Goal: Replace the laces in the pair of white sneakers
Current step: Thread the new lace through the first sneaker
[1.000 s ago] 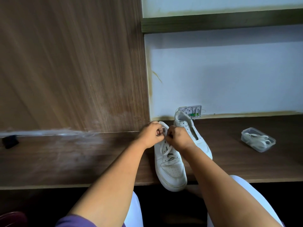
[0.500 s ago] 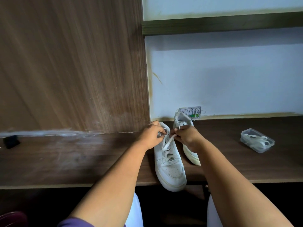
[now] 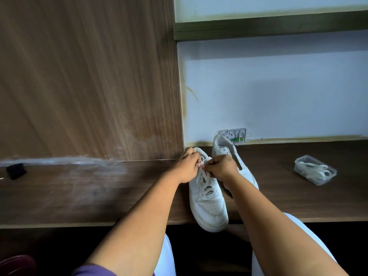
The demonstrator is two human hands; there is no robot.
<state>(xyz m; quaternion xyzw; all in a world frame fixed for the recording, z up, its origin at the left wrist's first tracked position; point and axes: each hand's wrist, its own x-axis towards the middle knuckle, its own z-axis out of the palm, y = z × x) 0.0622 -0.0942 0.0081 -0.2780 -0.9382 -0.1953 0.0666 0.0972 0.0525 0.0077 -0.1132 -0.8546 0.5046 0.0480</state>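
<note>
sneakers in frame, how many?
2. Near sneaker lies toe over the desk edge, both hands working its lace. Far sneaker sits just behind the right hand, partly hidden.

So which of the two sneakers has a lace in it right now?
The near sneaker, whose toe overhangs the desk edge: a white lace crosses its eyelets, pinched by both hands. The far sneaker beside it shows bare eyelets.

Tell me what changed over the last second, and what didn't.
The right hand swung out to the right over the far sneaker, then came back toward the left hand. Both still pinch the lace at the top of the near sneaker. The sneakers, the clear box of laces and the desk stayed put.
</note>
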